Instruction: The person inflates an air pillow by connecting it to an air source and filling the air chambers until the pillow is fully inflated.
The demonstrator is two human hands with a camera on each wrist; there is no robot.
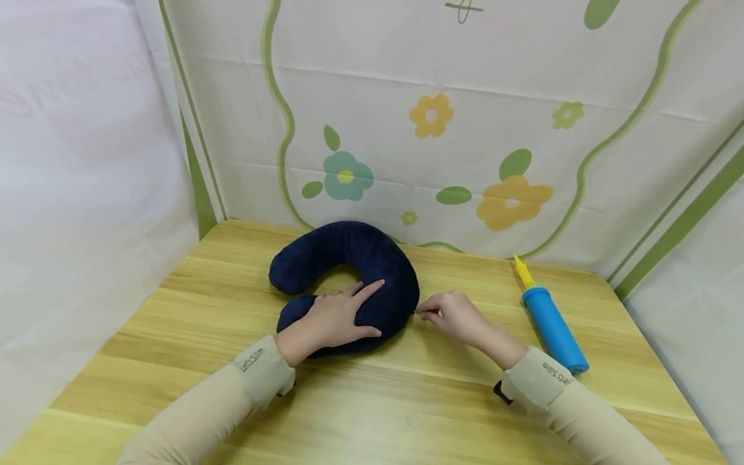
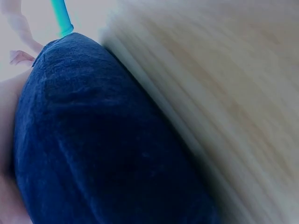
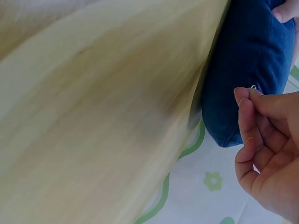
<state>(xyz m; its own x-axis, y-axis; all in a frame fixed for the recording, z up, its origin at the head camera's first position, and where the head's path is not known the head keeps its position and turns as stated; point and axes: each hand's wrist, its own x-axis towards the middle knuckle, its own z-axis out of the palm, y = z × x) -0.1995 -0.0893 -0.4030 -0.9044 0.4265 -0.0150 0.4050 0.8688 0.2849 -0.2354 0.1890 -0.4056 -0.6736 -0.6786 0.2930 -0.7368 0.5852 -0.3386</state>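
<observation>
A dark navy, plush U-shaped neck pillow (image 1: pixel 391 271) lies on the table with its opening toward the left. My left hand (image 1: pixel 336 316) rests spread on the pillow's near arm, fingers straight. At the pillow's right edge, my right hand (image 1: pixel 456 316) pinches a small metal zipper pull (image 3: pixel 253 87) between thumb and index finger. In the right wrist view the other fingers of that hand curl loosely below the pinch. The pillow's navy side (image 2: pixel 93 130) fills much of the left wrist view.
A blue hand pump (image 1: pixel 555 329) with a yellow ribbed nozzle (image 1: pixel 524 272) lies to the right of my right hand. The wood-grain table (image 1: pixel 372 407) ends at a white backdrop (image 1: pixel 378 97) printed with flowers. White cloth also hangs at both sides.
</observation>
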